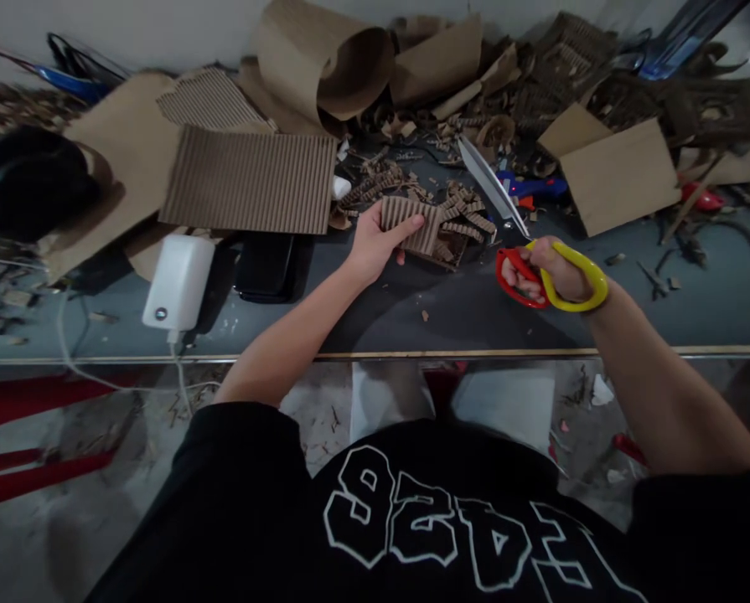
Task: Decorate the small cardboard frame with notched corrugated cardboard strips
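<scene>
My left hand (378,243) pinches a small piece of corrugated cardboard (412,224), thumb on top, over the grey table. In my right hand (554,268) is a pair of scissors (491,180) with one red and one yellow handle loop; the fingers go through both loops. The blades look nearly together, point away from me to the upper left, and are apart from the cardboard piece. Narrow corrugated strips (468,209) lie just beyond the piece. Left of my left hand rests a larger corrugated sheet (252,180).
A white power bank (178,283) with a cable and a black phone-like object (265,266) lie at left. A blue-handled tool (535,186) and a cardboard panel (623,176) sit at right. Rolled cardboard (292,54) and scraps line the wall. The table edge (412,355) runs before me.
</scene>
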Motion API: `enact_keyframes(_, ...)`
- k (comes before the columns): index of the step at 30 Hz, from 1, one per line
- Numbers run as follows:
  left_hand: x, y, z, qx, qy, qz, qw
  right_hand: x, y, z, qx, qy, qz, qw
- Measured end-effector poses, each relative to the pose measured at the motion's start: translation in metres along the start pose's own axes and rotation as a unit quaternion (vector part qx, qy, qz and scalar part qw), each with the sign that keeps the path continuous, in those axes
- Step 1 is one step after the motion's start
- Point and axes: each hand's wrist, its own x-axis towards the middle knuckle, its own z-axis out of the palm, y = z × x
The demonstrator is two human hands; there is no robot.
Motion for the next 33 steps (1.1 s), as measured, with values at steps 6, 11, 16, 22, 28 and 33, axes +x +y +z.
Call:
enact_keyframes(6, 0.000, 0.003, 0.005, -0.048, 0.033, -0.016, 0.998, 0.007, 0.003, -0.006, 0.031, -0.037, -0.030, 0.998)
enact_keyframes(11, 0.000, 0.001, 0.006, -0.051, -0.003, -0.032, 0.998, 0.007, 0.002, -0.018, 0.047, -0.028, -0.015, 0.998)
enact_keyframes(16, -0.004, -0.002, 0.011, -0.001, -0.058, -0.023, 0.998, -0.008, -0.014, -0.022, 0.008, -0.005, 0.102, 0.995)
enact_keyframes(22, -0.004, -0.005, 0.009, 0.024, -0.087, 0.025, 0.996, -0.003, -0.016, -0.026, 0.039, -0.071, 0.106, 0.991)
enact_keyframes(28, -0.007, -0.006, 0.012, 0.042, -0.060, 0.053, 0.996, 0.014, 0.005, -0.041, 0.109, -0.197, 0.047, 0.973)
enact_keyframes(33, -0.005, -0.007, 0.016, 0.018, -0.076, 0.036, 0.996, 0.023, 0.019, -0.046, 0.210, -0.307, 0.000, 0.928)
